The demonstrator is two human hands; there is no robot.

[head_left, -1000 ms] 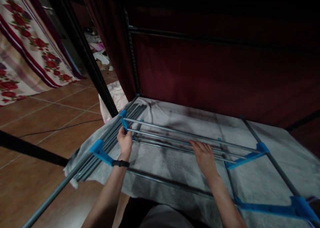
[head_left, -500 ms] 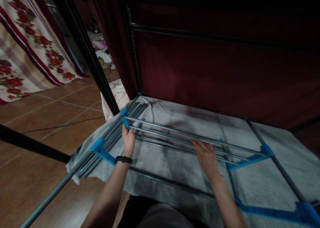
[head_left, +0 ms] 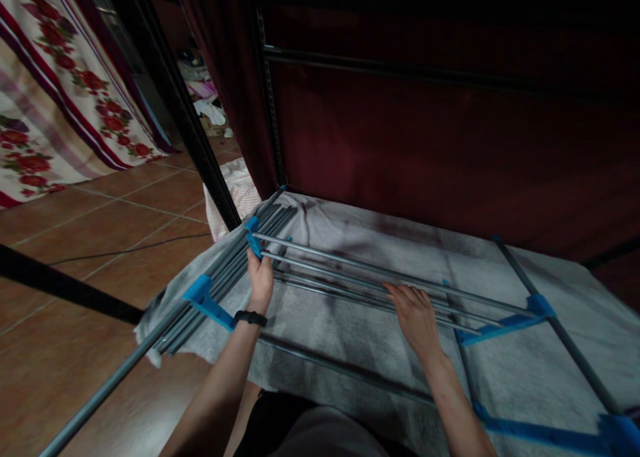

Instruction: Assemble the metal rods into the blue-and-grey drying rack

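Observation:
A partly assembled rack of grey metal tubes and blue plastic brackets lies in front of me. My left hand, with a black wristband, is closed round the lower end of a blue bracket at the rack's left side. My right hand is closed over the thin metal rods near their right half, its thumb hidden. These rods run from that bracket to another blue bracket on the right. Nearer me on the left side tube sits a further blue bracket.
Several loose grey tubes lie together along the left edge of the grey blanket. Black frame posts stand at left. A dark red curtain hangs behind. A black cable crosses the tiled floor.
The whole view has shifted slightly. Both hands keep the same grip on the rack, and its parts show no clear movement relative to one another.

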